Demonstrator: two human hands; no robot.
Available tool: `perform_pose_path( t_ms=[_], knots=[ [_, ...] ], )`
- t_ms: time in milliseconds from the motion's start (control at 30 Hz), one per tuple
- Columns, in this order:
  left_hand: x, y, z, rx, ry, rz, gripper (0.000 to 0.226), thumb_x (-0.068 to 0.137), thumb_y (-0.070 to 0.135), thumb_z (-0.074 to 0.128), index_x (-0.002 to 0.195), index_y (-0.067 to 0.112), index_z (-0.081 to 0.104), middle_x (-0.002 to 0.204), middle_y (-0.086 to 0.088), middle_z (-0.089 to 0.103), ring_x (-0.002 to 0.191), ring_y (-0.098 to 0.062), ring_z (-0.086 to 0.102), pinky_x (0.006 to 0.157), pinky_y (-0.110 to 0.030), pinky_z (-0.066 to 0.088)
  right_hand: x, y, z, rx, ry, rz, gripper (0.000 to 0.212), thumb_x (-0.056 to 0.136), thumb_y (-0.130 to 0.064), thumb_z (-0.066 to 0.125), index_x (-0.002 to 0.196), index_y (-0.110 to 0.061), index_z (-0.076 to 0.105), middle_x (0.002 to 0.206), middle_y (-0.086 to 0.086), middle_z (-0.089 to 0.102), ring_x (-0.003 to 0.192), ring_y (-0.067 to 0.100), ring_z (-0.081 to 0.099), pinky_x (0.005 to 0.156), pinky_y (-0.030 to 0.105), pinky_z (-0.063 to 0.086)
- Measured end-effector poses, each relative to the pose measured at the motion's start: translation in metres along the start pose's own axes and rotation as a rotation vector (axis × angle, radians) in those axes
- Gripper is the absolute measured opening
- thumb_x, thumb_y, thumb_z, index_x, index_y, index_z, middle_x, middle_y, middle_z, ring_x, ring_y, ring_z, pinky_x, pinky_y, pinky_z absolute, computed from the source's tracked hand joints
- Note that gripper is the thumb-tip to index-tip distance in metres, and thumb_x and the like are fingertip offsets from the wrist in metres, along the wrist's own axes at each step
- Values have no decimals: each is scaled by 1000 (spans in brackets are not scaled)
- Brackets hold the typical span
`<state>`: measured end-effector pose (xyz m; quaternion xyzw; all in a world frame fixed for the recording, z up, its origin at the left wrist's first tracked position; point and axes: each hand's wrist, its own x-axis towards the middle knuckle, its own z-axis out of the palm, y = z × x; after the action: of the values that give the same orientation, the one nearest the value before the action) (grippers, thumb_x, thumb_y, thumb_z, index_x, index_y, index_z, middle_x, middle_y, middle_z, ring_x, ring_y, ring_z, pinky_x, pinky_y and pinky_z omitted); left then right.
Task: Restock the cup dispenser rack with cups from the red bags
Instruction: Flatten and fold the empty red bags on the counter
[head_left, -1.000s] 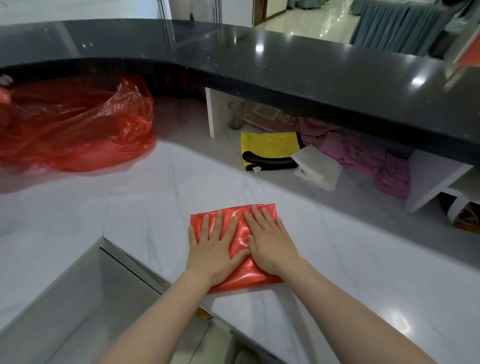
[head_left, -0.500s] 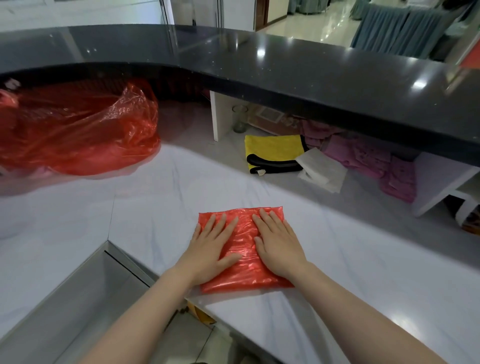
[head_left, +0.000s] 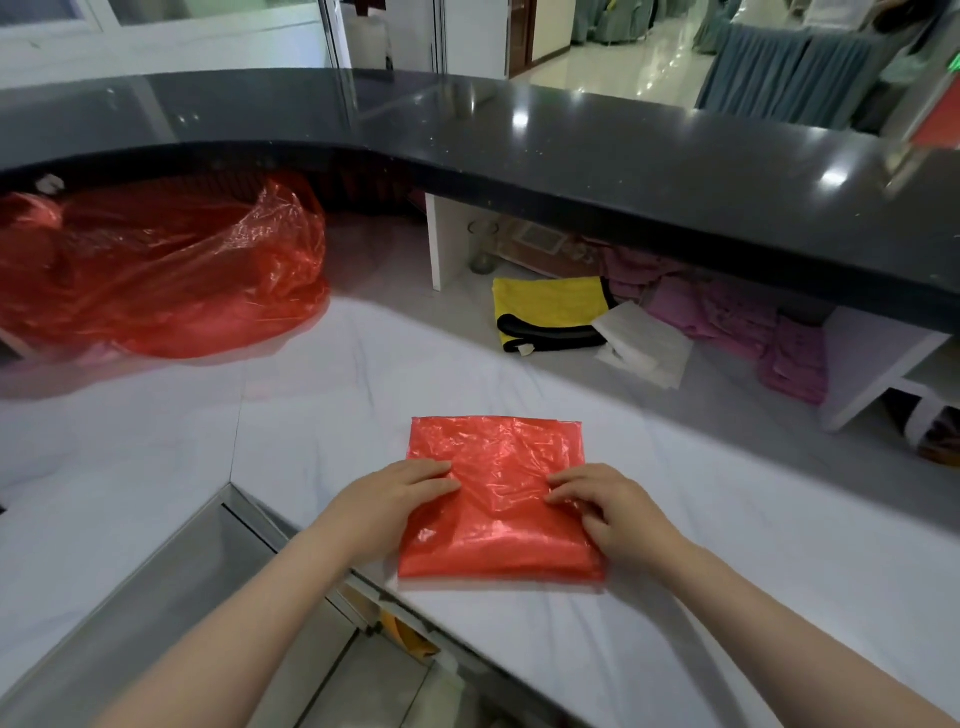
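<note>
A yellow cloth (head_left: 545, 299) with black trim lies beside white folded paper (head_left: 644, 340). Purple cloths (head_left: 727, 317) sit under the black counter (head_left: 571, 156).

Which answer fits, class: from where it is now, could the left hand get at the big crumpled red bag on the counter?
Probably yes. The left hand grips only the folded red bag, and bare counter lies between it and the big crumpled red bag. It must let go first and may need a long stretch.

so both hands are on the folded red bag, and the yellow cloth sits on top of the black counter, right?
Not quite. In the head view the yellow cloth lies on the white worktop under the black counter, not on top of it. Left hand and right hand are both on the folded red bag.
</note>
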<state>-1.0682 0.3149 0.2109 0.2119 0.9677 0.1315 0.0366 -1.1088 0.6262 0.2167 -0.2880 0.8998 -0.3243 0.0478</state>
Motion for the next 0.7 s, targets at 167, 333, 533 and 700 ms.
perform_pose_path(
  t_ms=[167,333,533,700],
  knots=[
    [12,-8,-8,-76,-135,-42,78,87,-5,44,145,45,27,149,28,6,141,3,9,113,-14,10,-6,6,-18,-55,-267,46,78,68,1,48,141,-27,46,152,-12,30,145,6,14,113,11,9],
    [22,-11,-23,-226,-222,-46,86,80,3,50,141,54,19,149,28,18,138,9,12,108,-10,17,-8,12,-19,-145,-361,43,78,80,-40,66,148,-38,28,155,-20,10,143,0,-4,117,20,7],
    [17,-17,-18,-471,-194,-151,91,67,6,57,129,66,28,147,28,23,137,7,21,112,-18,25,3,0,1,107,109,272,26,93,-11,52,108,-23,70,115,-15,63,108,-1,54,87,17,38],
    [28,-13,-16,-701,-36,-377,20,86,31,65,106,30,69,102,13,71,93,-6,66,81,-28,51,32,-11,5,48,206,525,29,98,-32,48,75,-15,55,83,9,66,81,29,59,72,37,44]
  ],
)
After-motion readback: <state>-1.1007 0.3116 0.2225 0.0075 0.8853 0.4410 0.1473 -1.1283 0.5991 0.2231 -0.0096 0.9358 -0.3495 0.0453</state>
